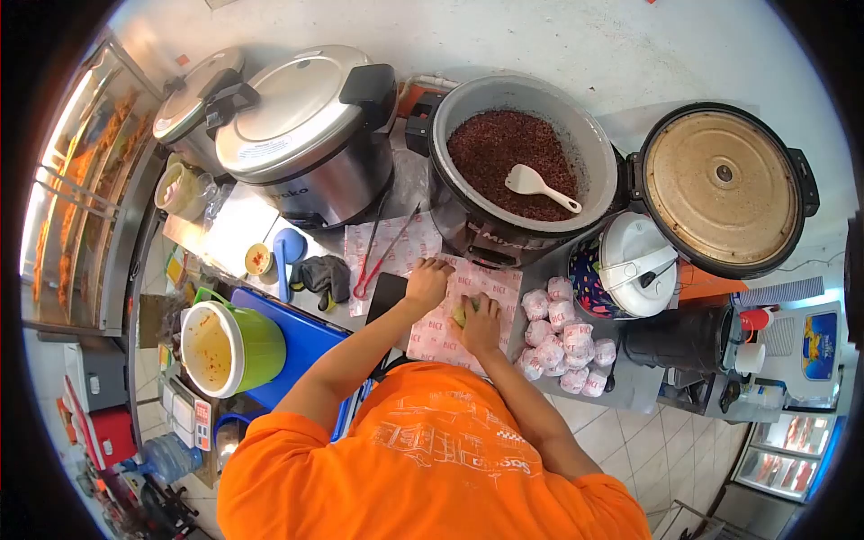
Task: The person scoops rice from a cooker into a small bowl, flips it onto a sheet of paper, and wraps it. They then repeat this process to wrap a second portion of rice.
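Observation:
My left hand lies on the upper left of a sheet of white paper printed in red with "RICE", its fingers stretched out. Lower on the same sheet, my right hand has its fingers around a small yellow-green thing, mostly covered by the hand. Red-handled tongs rest on a second printed sheet left of my hands. Several bundles wrapped in the printed paper are piled to the right.
Behind my hands stands an open rice cooker of dark red-brown rice with a white paddle. A closed cooker is at left. A green bucket, blue ladle and black cloth sit nearer; a white-lidded pot stands right.

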A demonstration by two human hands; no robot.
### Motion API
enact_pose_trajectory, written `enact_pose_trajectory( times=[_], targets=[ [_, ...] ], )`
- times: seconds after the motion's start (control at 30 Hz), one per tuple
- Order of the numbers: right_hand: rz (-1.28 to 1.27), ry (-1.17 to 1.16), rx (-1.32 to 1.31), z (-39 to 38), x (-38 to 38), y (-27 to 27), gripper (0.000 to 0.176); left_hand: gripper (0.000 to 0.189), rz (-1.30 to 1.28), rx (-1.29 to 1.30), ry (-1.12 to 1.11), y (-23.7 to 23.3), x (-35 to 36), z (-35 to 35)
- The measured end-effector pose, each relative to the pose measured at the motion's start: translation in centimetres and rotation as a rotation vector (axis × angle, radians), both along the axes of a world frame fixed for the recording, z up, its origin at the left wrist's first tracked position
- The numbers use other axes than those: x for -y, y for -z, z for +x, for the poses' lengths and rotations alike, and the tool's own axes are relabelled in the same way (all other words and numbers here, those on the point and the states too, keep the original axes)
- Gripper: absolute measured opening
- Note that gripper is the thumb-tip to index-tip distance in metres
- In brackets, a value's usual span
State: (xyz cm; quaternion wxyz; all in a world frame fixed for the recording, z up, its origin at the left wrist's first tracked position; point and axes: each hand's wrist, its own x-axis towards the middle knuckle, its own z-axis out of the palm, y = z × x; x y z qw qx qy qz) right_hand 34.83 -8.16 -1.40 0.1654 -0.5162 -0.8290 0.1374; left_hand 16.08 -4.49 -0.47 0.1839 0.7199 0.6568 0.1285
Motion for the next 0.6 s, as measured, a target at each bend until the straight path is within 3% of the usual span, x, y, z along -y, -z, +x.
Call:
enact_pose_trajectory(
  times=[0.07, 0.17, 0.27, 0.6],
  targets=[
    [-0.088, -0.029, 0.162, -0.4, 0.0, 0.4, 0.071, 0.045, -0.013, -0.227, 0.151, 0.8, -1.3, -0.2],
    [-0.244, -0.075, 0.203, -0.3, -0.5, -1.3, 0.07, 0.059, -0.023, -0.394, 0.201, 1.5, -1.6, -0.2],
    [-0.273, -0.136, 0.222, 0.2, -1.2, -0.1, 0.076, 0.07, -0.087, -0.348, 0.201, 3.0, -1.6, -0.7],
    [-0.356, -0.159, 0.303, -0.5, -1.7, -3.0, 0.081, 0.069, -0.077, -0.256, 0.223, 4.9, -1.5, -1.4]
  ],
)
